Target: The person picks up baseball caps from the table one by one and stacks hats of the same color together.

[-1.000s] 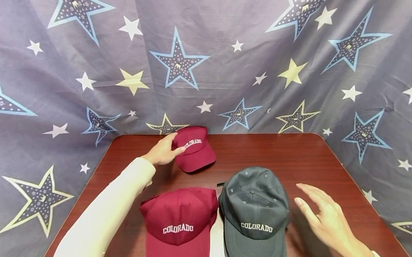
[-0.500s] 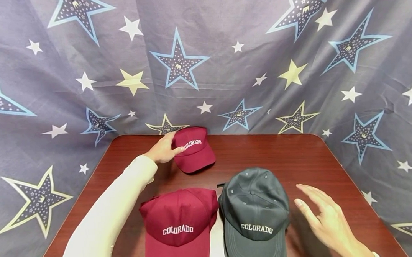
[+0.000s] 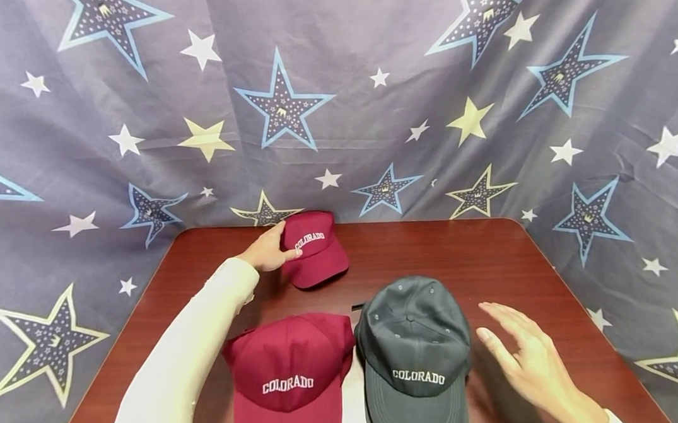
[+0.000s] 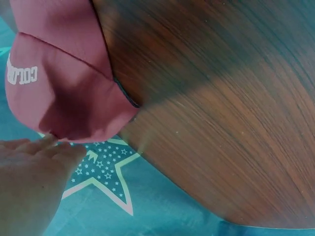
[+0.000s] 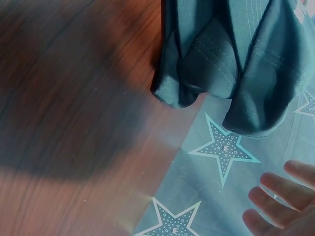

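Observation:
A maroon baseball cap (image 3: 313, 263) with white COLORADO lettering sits at the table's back edge, brim toward me. My left hand (image 3: 267, 249) holds its crown from the left, thumb on the front beside the lettering and fingers along the side. In the left wrist view, the fingers meet the crown (image 4: 74, 98). To the right, my right hand (image 3: 527, 355) is held up with loosely extended fingers and nothing in it. Nearest to it is a dark grey COLORADO cap (image 3: 415, 334), with a gap between. The right wrist view shows layered dark caps (image 5: 231, 59) there.
Another maroon cap (image 3: 289, 365) stands front left, beside the grey one, with a white strip (image 3: 352, 394) between them. The reddish-brown wooden table (image 3: 431, 248) ends at a grey star-patterned cloth (image 3: 335, 129) hanging behind and at the sides.
The head view has shifted slightly, so everything appears a little further left. Both hands and all the caps keep almost the same positions relative to each other.

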Motion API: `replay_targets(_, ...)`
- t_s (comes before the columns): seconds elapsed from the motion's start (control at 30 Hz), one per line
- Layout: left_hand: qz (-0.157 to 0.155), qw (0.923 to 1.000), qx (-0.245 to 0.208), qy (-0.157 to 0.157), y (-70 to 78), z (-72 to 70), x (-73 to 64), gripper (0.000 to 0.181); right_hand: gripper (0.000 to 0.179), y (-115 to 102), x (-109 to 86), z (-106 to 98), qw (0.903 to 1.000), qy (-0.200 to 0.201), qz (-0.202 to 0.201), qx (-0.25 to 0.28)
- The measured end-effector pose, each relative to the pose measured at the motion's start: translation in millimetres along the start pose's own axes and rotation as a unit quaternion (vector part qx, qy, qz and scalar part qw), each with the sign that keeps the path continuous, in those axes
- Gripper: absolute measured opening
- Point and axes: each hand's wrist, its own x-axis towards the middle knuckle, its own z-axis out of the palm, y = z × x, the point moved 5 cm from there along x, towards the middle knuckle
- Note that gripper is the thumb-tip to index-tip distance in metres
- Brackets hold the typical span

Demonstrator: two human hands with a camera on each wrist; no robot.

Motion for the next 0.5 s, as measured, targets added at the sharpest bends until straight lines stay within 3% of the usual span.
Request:
replay_targets(0.17, -0.026, 0.999, 0.028, -0.022, -0.4, 3.6, -2.3, 0.089, 0.052, 1, 0.4, -1, 1.0, -0.001, 0.001, 0.0)
replay_targets(0.3, -0.035, 0.9971, 0.059, -0.034, 1.4, 8.8, -4.6, 0.082, 0.052, 0, 0.4, -1, 1.0, -0.002, 0.001, 0.0)
replay_targets(0.5, -0.052, 0.9976, 0.036, -0.03, 3.2, 15.3, -6.4, 0.06, 0.051, -2, 0.0, -1, 1.0, -0.003, 0.001, 0.001)
